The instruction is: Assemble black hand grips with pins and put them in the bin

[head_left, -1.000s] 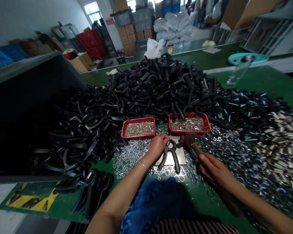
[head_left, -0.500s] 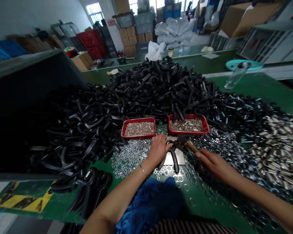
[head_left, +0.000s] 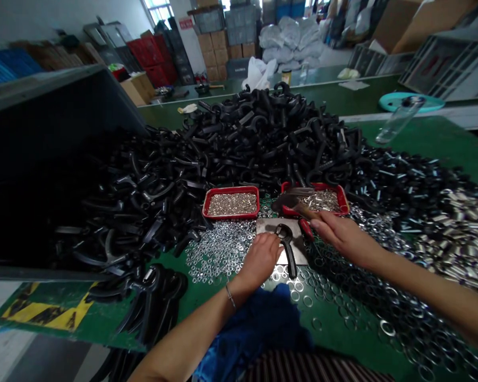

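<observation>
My right hand (head_left: pixel 340 236) is wrapped round the wooden handle of a hammer (head_left: pixel 308 212). The hammer's dark head is smeared by motion and hangs above a metal plate (head_left: pixel 298 249). On that plate lies a black plastic handle (head_left: pixel 290 257) with a ring-shaped end. My left hand (head_left: pixel 262 258) is closed at the left side of the ring end, holding it against the plate; its fingertips are partly hidden. Just right of the plate's upper edge is a red-handled tool (head_left: pixel 306 228).
Two red trays, the left tray (head_left: pixel 231 216) and the right tray (head_left: pixel 344 204), hold small metal pins. Behind them rises a heap of black handles (head_left: pixel 258 127). Loose washers (head_left: pixel 219 249), metal rings (head_left: pixel 338 302) and metal sleeves (head_left: pixel 458 244) surround the plate. A grey bin (head_left: pixel 123 101) stands left.
The hammer has risen from the black handle, its head now up in front of the right tray. My left hand has shifted slightly down. The camera view has tilted a little.
</observation>
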Motion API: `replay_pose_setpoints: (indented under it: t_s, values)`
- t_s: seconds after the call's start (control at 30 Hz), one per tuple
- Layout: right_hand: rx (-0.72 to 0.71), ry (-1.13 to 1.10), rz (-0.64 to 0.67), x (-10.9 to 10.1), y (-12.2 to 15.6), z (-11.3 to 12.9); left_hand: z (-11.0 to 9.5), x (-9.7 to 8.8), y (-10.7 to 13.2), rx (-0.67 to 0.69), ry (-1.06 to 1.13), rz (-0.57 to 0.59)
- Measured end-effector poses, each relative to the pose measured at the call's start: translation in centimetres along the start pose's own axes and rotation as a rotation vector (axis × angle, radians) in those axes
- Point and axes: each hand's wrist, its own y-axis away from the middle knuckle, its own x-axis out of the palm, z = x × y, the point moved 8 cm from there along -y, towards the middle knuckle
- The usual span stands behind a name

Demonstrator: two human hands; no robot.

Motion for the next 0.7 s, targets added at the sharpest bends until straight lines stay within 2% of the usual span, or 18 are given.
replay_pose_setpoints:
  t_s: [0.07,0.13,0.2,0.27,0.37,0.47,0.63,0.7]
  values:
    - [0.071,0.083,0.028,0.5,0.3,-0.9,-0.1,-0.2,0.0,-0.004,0.016,-0.001]
    - [0.081,0.106,0.111,1.3,0.7,-1.3,-0.4,-0.6,0.3,-0.020,0.040,-0.010]
    - [0.048,0.047,0.144,1.4,1.3,-1.2,-0.3,-1.3,1.0,-0.108,0.035,-0.043]
    - [0.022,0.024,0.106,1.2,2.2,-0.9,0.0,-1.7,1.8,-0.245,-0.012,-0.048]
    - [-0.008,0.102,0.098,1.8,3.7,-0.4,0.2,-1.1,2.7,-0.361,-0.084,0.053]
    - [-0.037,0.083,0.194,3.3,4.0,0.0,-0.3,-0.3,2.5,-0.323,-0.116,0.126]
    - [0.031,0.033,0.076,2.0,1.0,-0.9,-0.5,-0.2,1.7,-0.279,-0.147,0.118]
    - [0.107,-0.028,0.148,2.3,0.7,-1.8,-0.5,-0.5,1.6,-0.292,-0.135,0.112]
